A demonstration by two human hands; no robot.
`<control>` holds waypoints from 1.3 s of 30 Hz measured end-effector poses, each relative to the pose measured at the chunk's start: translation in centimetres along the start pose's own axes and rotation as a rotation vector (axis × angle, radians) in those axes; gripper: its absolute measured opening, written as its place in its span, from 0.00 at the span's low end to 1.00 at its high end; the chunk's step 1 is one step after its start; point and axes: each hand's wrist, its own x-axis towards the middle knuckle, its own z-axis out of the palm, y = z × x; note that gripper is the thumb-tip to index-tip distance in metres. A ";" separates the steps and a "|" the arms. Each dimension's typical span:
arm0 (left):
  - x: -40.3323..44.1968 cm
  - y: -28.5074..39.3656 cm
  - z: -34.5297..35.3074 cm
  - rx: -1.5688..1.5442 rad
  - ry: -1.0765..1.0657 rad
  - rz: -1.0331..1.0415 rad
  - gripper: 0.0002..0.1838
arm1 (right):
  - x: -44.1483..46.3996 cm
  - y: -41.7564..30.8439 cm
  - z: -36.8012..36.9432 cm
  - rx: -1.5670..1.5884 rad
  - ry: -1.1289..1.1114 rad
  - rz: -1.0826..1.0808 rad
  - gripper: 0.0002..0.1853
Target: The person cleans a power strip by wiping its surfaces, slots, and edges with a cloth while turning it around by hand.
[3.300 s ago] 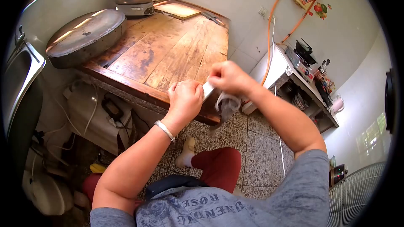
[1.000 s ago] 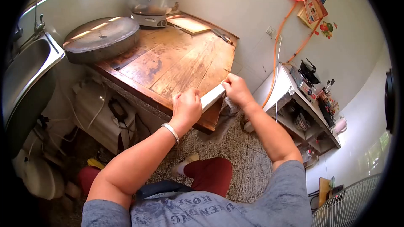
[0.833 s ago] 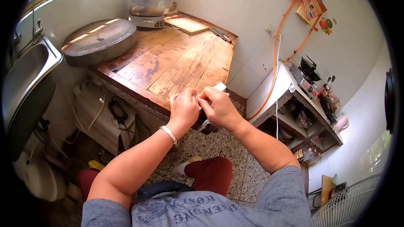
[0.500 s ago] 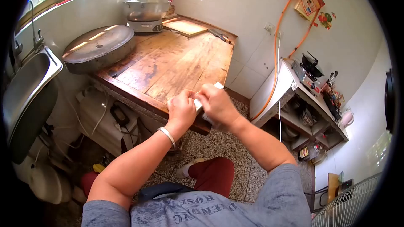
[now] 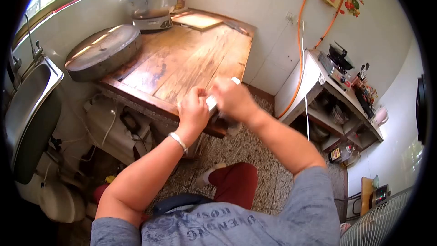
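Over the near corner of the wooden table (image 5: 182, 68), my left hand (image 5: 193, 109) is closed round one end of a long white box (image 5: 211, 103), with a silver bangle on the wrist. My right hand (image 5: 233, 99) is blurred by motion and closed at the box; the box's far end shows past its knuckles. Something greyish and see-through (image 5: 233, 129) hangs below my right hand, too smeared to identify. The fingertips of my right hand are hidden.
A large round grey lid (image 5: 104, 48), a steamer pot (image 5: 151, 7) and a board (image 5: 197, 20) are on the table. A sink (image 5: 34, 89) is at the left. To the right stand a shelf unit (image 5: 298, 84) with a stove, and a fan (image 5: 382, 218).
My right hand has moved from the box's far end back toward my left hand and is now blurred. The box stays in my left hand. The view has shifted slightly.
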 end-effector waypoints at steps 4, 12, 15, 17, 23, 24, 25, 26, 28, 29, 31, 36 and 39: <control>0.1 1.3 -0.4 0.089 -0.034 -0.061 0.13 | 2.0 6.7 0.3 -0.184 0.040 0.182 0.11; 0.1 1.5 -0.3 0.107 -0.034 -0.054 0.15 | -0.8 -0.5 0.2 0.094 0.048 0.041 0.10; 0.1 1.0 -0.2 0.032 -0.047 -0.040 0.15 | 1.1 6.1 0.3 0.030 0.093 0.261 0.11; 0.3 1.3 -0.3 0.048 -0.041 -0.040 0.15 | 2.3 8.6 1.2 -0.013 0.120 0.254 0.11; 0.6 1.6 0.0 0.026 -0.040 -0.103 0.16 | 4.5 8.9 0.2 -0.053 -0.022 0.352 0.11; 0.5 1.6 0.0 0.035 -0.048 -0.097 0.16 | 4.2 9.0 0.2 -0.042 -0.055 0.378 0.11; 0.3 1.6 0.1 0.023 -0.045 -0.092 0.16 | 4.0 9.0 0.5 -0.037 -0.047 0.384 0.11; 0.3 1.7 0.2 0.008 -0.040 -0.086 0.17 | 3.7 8.8 0.8 -0.021 0.013 0.407 0.11; 0.1 1.9 0.3 0.021 -0.033 -0.053 0.17 | 2.2 5.6 -0.4 0.117 0.024 0.475 0.10; 0.1 2.1 0.4 0.026 -0.015 -0.028 0.17 | 1.7 7.6 3.2 -0.150 0.026 0.134 0.09; -0.1 2.1 0.5 -0.004 -0.009 -0.027 0.15 | -1.0 0.6 0.4 0.037 -0.018 0.110 0.07; 0.1 1.2 0.6 -0.057 -0.028 0.005 0.15 | -0.7 4.1 1.8 0.022 0.017 -0.035 0.11; 0.4 1.0 0.8 -0.075 -0.031 -0.032 0.15 | 1.8 6.9 0.0 0.101 -0.028 0.455 0.11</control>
